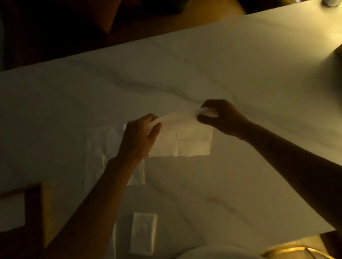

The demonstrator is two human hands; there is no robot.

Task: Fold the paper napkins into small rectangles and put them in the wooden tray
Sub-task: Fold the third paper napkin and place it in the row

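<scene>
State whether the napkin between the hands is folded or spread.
Mid-fold. The napkin has its far edge lifted, pinched by the left hand and right hand; its near part lies flat on the table.

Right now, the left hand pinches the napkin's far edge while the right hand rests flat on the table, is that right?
Not quite. The left hand does pinch the far edge of the napkin, but the right hand is not flat on the table: the head view shows it pinching that same edge too.
</scene>
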